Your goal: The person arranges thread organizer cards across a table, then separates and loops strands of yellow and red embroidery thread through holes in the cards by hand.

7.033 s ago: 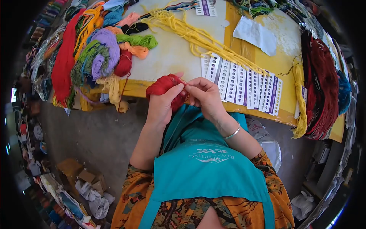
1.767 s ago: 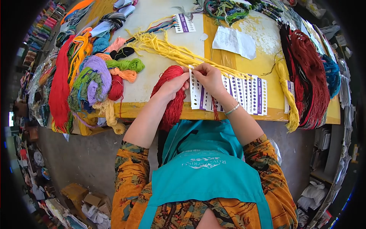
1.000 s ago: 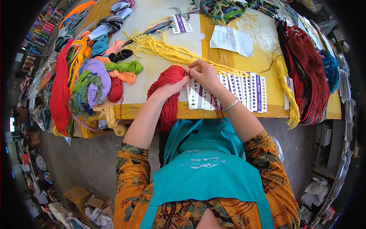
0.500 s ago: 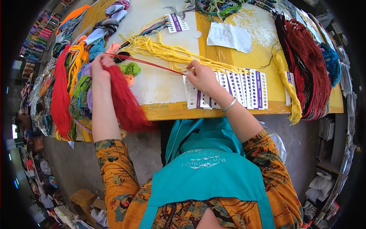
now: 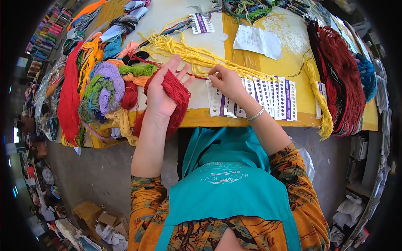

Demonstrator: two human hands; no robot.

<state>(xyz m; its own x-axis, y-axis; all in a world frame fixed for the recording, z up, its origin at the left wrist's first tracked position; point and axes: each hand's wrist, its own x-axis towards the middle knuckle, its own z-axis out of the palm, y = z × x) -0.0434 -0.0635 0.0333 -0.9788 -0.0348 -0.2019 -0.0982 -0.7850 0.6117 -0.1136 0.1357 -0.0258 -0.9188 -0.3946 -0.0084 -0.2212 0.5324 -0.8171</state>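
My left hand (image 5: 162, 94) is palm up with fingers spread, holding a red hank of embroidery thread (image 5: 179, 97) that loops around it and hangs over the table's front edge. A few red strands run right from it to my right hand (image 5: 226, 81). That hand pinches the red strands at the left end of a row of white, purple-striped thread cards (image 5: 261, 98) with punched holes. Yellow threads (image 5: 188, 54) trail from the cards across the tabletop. What lies right between my right fingertips is too small to see clearly.
Colored skeins, including a red one (image 5: 70, 85) and a lilac one (image 5: 111, 85), pile at the left. A paper sheet (image 5: 257, 41) and another thread card (image 5: 202, 23) lie further back. Dark red hanks (image 5: 341, 75) and a yellow skein (image 5: 312, 83) hang over the right edge.
My left hand has moved right and turned palm up, its fingers opening out, with the red hank carried along. The red strands between my hands are shorter. My right hand has barely moved.
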